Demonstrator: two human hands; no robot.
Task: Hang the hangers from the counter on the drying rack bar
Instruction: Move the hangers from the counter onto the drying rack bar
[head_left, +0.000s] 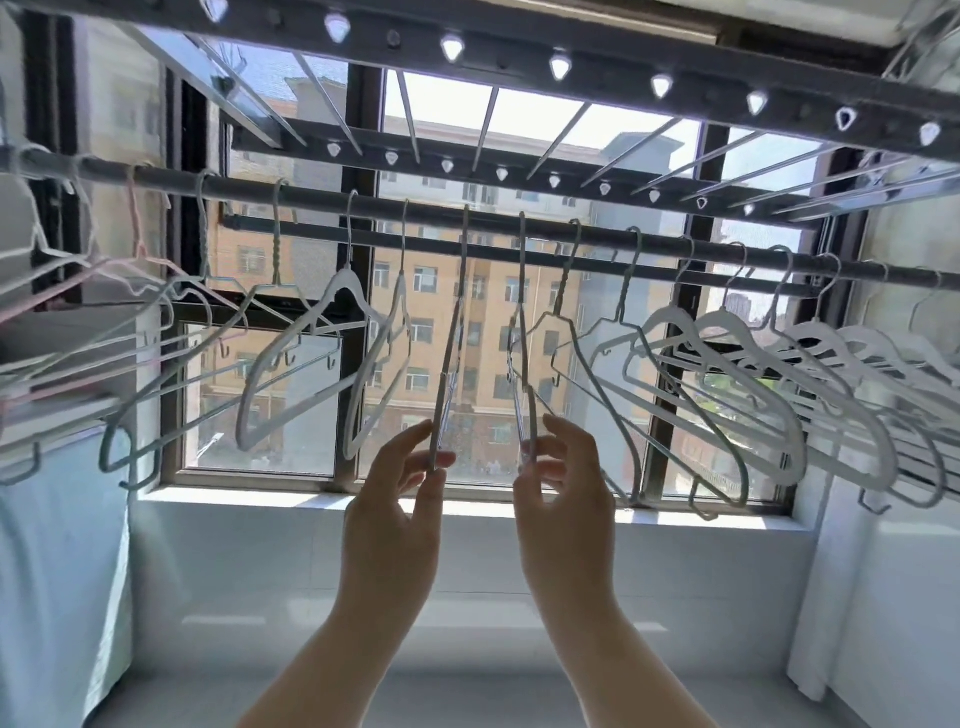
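The window (291, 405) fills the background behind the bar, and the rack (498, 57) frame with its row of holes runs overhead, above the bar. The bar (311, 196) crosses the whole view, sloping down to the right. Well below it lies the white counter (478, 691). No hangers show on the strip in view, so I cannot tell how many are left to fetch.

Many hangers already hang along the bar, a loose row (343, 275) toward its left end and a tight bunch (727, 322) toward its right end. At the middle of the bar two hang edge-on, the left hanger (453, 338) and the right hanger (522, 338). Both hooks appear to sit over the bar, with a gap between them.

The left hand (400, 499) pinches the bottom of the left hanger between thumb and fingertips. The right hand (561, 499) pinches the bottom of the right hanger the same way. Both are reaching up from under the bar.

The step in hand looks like seating this pair. The next move calls for making sure each hook has truly caught the bar and then letting go gently, so neither hanger swings into its neighbours. After that the hands would go back down to the counter for any that remain.
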